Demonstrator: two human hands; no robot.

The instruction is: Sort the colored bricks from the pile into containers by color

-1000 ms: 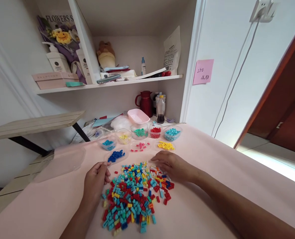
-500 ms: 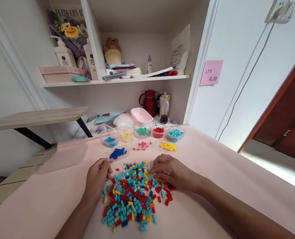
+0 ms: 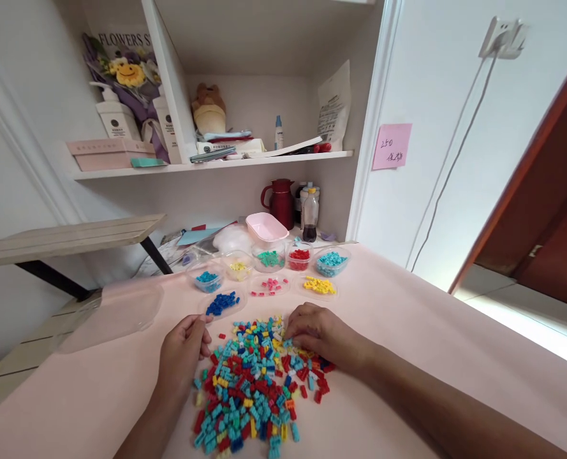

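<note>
A loose pile of small toy building bricks (image 3: 252, 382), mostly turquoise and red with some yellow, blue and green, spreads over the pink tabletop. At the pile's upper right edge my right hand (image 3: 319, 331) reaches down, its fingertips drawn together among the bricks; what they pinch is hidden. My left hand (image 3: 185, 344) rests on the left side of the pile with its fingers curled in, and their contents cannot be made out. Beyond it lies a clear tray of dark blue bricks (image 3: 222, 303). Close by are pink bricks (image 3: 270, 286) and yellow bricks (image 3: 319, 285) in shallow trays.
Behind stand clear tubs with blue (image 3: 206, 281), pale yellow (image 3: 239, 269), green (image 3: 270, 258), red (image 3: 299, 259) and turquoise bricks (image 3: 331, 262). A pink basin (image 3: 266, 228), a red jug (image 3: 282, 204) and a bottle (image 3: 310, 217) are further back. A clear lid (image 3: 111, 319) lies left.
The whole view has shifted slightly left and down. My right hand's fingers have drawn closer together at the pile; my left hand stays much as it was.
</note>
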